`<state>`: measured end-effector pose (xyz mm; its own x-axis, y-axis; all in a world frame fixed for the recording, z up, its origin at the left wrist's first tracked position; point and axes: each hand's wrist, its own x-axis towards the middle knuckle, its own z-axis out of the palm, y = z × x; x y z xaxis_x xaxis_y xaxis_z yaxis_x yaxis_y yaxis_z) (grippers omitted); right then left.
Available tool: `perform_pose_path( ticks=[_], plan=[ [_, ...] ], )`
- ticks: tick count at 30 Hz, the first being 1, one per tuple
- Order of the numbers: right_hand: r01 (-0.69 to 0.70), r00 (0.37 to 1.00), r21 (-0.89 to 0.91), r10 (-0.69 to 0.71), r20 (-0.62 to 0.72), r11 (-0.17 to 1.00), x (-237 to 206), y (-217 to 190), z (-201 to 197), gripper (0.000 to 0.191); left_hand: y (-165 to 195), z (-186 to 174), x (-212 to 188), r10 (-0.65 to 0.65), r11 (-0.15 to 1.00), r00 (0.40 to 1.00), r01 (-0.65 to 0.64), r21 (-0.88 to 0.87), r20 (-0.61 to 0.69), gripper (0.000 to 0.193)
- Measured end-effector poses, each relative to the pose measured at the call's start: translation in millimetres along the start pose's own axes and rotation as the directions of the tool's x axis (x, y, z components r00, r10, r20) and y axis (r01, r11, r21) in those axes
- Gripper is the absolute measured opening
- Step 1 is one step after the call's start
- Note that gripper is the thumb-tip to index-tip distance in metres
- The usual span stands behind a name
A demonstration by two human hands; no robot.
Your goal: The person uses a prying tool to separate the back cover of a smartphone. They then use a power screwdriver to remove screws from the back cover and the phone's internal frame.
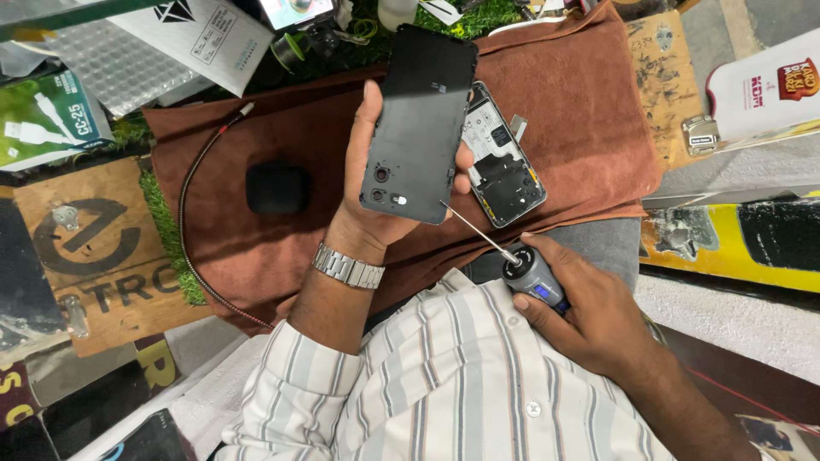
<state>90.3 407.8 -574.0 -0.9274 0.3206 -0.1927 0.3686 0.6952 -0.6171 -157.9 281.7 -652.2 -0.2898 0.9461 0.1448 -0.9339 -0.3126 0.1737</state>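
My left hand (376,183) holds a dark phone back cover (418,124) upright above the brown cloth (589,111), thumb along its near-left edge and fingertips curled round the far-right edge, so the hand is clamped on the panel rather than spread; the camera cut-outs sit at the cover's lower end, nearest my wrist, where a metal watch (348,266) shows; my right hand (589,316) is wrapped round a grey-and-blue electric screwdriver (534,277), fingers closed on its body, forefinger laid along the top; its thin bit (478,229) slants up and left, the tip just beside the lower right corner of the cover, and I cannot tell whether it touches; on the brown cloth, just right of the cover and partly hidden behind it, lies the opened phone body (504,162) with its inner parts showing; left of the cover on the same cloth rests a small black rounded case (278,188); a braided cable (192,213) curves along the cloth's left edge; my striped shirt sleeve (299,376) lies below the cloth.
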Motion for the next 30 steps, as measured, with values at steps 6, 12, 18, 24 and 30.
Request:
perform_pose_path(
  ticks=[6, 12, 18, 24, 30],
  plan=[
    [-0.022, 1.000, 0.031, 0.022, -0.010, 0.999, -0.8, 1.7, 0.6, 0.068, -2.7, 1.0, 2.5, 0.010, 0.997, 1.000, -0.009, 0.075, -0.011, 0.084],
    [0.022, 0.999, 0.058, -0.020, -0.042, 0.998, 0.5, 2.2, 0.5, 0.067, -5.0, 3.2, 2.1, 0.014, 0.998, 0.999, -0.012, 0.058, -0.031, 0.081],
    [0.000, 0.999, 0.051, 0.002, -0.052, 0.999, 1.3, 1.8, 0.8, 0.067, -6.6, 5.7, 3.8, 0.036, 0.993, 0.999, -0.032, 0.117, -0.029, 0.079],
    [-0.045, 0.998, 0.074, 0.048, -0.036, 0.996, 2.5, 4.2, 1.8, 0.068, -7.1, 8.0, 4.6, 0.013, 0.991, 0.998, -0.004, 0.134, -0.066, 0.078],
    [0.037, 0.998, 0.033, -0.035, -0.052, 0.999, 2.2, 5.9, 2.0, 0.067, -9.4, 6.3, 6.3, 0.064, 0.984, 0.996, -0.052, 0.169, -0.067, 0.077]
  ],
)
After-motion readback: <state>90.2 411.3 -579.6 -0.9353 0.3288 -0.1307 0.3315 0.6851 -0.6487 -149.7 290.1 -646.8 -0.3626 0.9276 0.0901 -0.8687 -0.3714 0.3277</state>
